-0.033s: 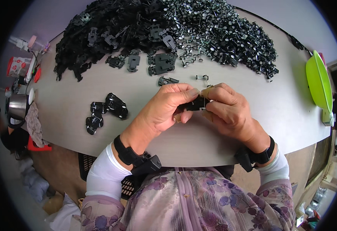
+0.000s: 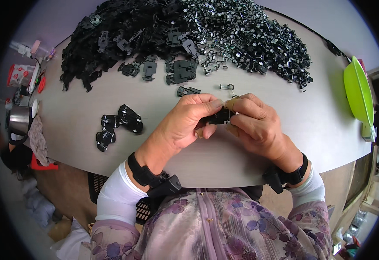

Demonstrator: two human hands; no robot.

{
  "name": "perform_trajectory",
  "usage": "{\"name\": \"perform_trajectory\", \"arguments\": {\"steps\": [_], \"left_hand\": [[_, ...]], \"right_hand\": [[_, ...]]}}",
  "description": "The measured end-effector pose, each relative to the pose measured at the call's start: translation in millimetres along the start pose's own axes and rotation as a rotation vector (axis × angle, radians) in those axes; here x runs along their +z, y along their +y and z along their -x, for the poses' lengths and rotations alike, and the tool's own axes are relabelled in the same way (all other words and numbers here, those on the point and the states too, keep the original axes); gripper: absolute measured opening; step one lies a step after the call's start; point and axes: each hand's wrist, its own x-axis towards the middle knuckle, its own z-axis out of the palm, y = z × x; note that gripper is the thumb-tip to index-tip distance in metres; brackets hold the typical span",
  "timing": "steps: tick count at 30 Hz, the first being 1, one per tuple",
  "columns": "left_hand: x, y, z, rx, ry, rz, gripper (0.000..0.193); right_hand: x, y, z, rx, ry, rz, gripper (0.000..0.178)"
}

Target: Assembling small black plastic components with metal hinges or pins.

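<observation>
My left hand (image 2: pixel 193 113) is closed round a black toy car chassis (image 2: pixel 215 118), gripping it between thumb and fingers. At the right end of that chassis, my right hand (image 2: pixel 256 121) pinches a small wheel axle (image 2: pixel 229 116) with thumb and fingertips. Fingers of both hands cover much of the two parts, so how the axle sits in the chassis is hidden. Just beyond my fingertips lies a loose wheel axle (image 2: pixel 226 87). A single black chassis (image 2: pixel 188 91) rests near my left hand's knuckles. Farther left, a few chassis with wheels (image 2: pixel 130 118) lie grouped together.
A big heap of black chassis (image 2: pixel 124 37) fills the far left of the table (image 2: pixel 284 151), touching a heap of wheel axles (image 2: pixel 250 39) at the far right. A green basin (image 2: pixel 358 91) stands at the right edge. A metal pot (image 2: pixel 19 120) and a cloth (image 2: pixel 37 138) are at the left.
</observation>
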Motion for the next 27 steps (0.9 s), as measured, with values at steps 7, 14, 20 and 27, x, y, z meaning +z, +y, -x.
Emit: {"name": "perform_trajectory", "arguments": {"steps": [7, 14, 20, 27], "left_hand": [[2.0, 0.4, -0.8, 0.038, -0.015, 0.020, 0.022], [0.8, 4.6, -6.7, 0.091, 0.101, -0.362, 0.024], [0.8, 7.1, -5.7, 0.090, 0.087, -0.355, 0.024], [-2.1, 2.4, -9.6, 0.081, 0.055, -0.301, 0.029]], "right_hand": [[-3.5, 3.5, 0.6, 0.023, 0.008, -0.142, 0.018], [-27.8, 81.0, 10.8, 0.263, 0.219, 0.263, 0.026], [-27.3, 90.9, 13.8, 0.231, 0.131, 0.382, 0.022], [-37.8, 56.3, 29.5, 0.774, -0.039, -0.340, 0.010]]}}
